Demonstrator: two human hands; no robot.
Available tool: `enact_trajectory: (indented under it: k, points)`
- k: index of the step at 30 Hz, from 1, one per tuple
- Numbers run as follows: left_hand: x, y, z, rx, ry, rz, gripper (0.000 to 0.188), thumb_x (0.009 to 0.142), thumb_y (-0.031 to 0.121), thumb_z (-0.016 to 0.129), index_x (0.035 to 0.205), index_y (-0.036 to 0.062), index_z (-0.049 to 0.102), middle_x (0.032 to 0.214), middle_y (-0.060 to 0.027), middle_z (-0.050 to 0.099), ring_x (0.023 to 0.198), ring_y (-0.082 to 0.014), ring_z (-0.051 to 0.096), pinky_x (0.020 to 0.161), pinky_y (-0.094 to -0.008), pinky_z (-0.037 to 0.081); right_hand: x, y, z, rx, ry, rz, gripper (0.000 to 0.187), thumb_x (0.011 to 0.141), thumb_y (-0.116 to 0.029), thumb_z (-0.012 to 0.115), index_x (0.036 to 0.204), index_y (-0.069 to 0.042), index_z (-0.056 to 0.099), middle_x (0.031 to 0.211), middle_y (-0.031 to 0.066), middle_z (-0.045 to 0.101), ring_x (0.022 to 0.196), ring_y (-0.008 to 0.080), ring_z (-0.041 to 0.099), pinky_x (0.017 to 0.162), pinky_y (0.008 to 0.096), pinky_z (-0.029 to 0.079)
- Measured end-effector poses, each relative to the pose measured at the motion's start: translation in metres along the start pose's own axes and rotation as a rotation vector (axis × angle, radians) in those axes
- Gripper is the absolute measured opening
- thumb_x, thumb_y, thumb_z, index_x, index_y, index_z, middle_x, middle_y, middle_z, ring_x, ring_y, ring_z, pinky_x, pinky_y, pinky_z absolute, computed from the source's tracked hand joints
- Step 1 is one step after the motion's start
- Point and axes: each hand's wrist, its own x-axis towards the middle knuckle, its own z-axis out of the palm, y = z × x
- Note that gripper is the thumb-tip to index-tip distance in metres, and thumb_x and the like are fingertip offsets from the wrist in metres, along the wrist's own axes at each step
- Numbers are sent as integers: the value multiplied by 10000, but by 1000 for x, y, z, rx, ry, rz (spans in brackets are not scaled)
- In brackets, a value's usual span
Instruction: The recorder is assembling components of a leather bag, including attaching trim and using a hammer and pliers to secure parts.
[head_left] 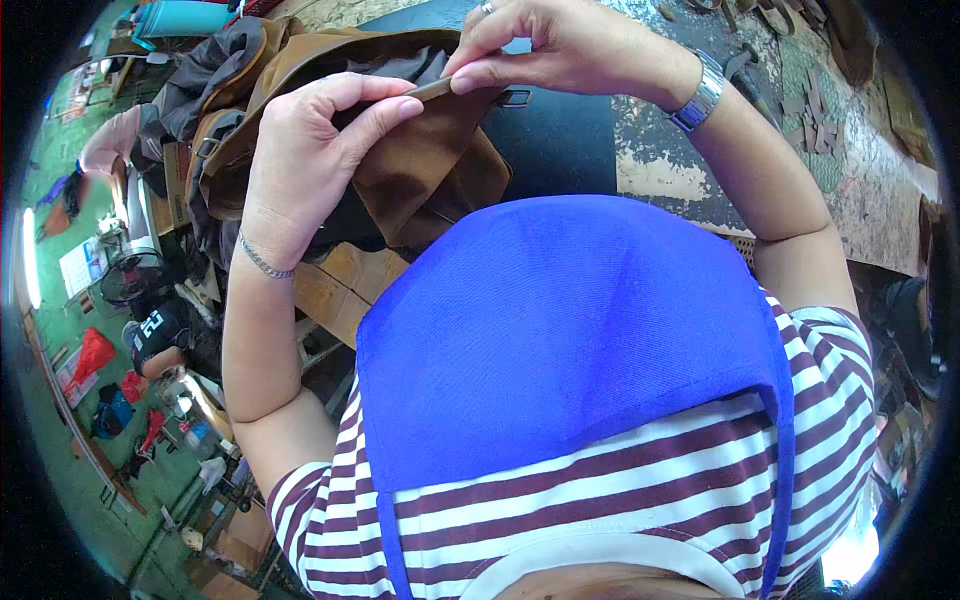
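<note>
— While both our hands are raised over the tabletop (560,140), where is the strap?
— We pinch a narrow brown strap (432,90) between them. Our left hand (310,160) is clamped on its left end with thumb and forefinger, and our right hand (560,50) is closed on its right end the same way. The two hands sit close together, almost touching.
— And the rest of the piece?
— The strap belongs to a brown bag (420,170) that hangs and folds beneath our fingers, resting against the dark mat (560,150) at the edge of the tabletop.
— How do we judge it will handle?
— We think the strap is thin and fairly stiff along its edge, light, and not slippery; the bag's body looks soft and floppy, so it sags wherever we do not support it.
— Where should we grip?
— At the strap's edges, close to the fold, with fingertips only; the body wants a palm under it.
</note>
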Motion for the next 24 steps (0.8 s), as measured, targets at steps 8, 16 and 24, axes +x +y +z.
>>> enact_trajectory:
  k: [8, 16, 24]
  points:
    - [8, 4, 1, 58, -36, 68, 177, 854, 133, 693, 955, -13, 693, 855, -25, 680, 801, -64, 589, 744, -216, 469, -3, -2, 4, -79, 17, 41, 206, 879, -188, 669, 962, 0, 679, 775, 119, 666, 662, 133, 587, 621, 291, 469]
    - [6, -1, -2, 181, 35, 131, 217, 814, 145, 730, 974, 2, 698, 884, -50, 687, 817, -93, 614, 754, -231, 486, -11, 7, 4, 141, 102, 241, 210, 887, -198, 665, 957, 0, 684, 758, 61, 668, 683, 87, 563, 623, 268, 464]
    - [13, 0, 0, 13, -53, -4, 194, 843, 137, 709, 960, -16, 695, 830, 1, 672, 779, -39, 576, 717, -209, 481, -11, 7, 6, 47, 123, 151, 210, 878, -205, 676, 954, -9, 684, 764, 80, 660, 710, 115, 592, 656, 280, 476]
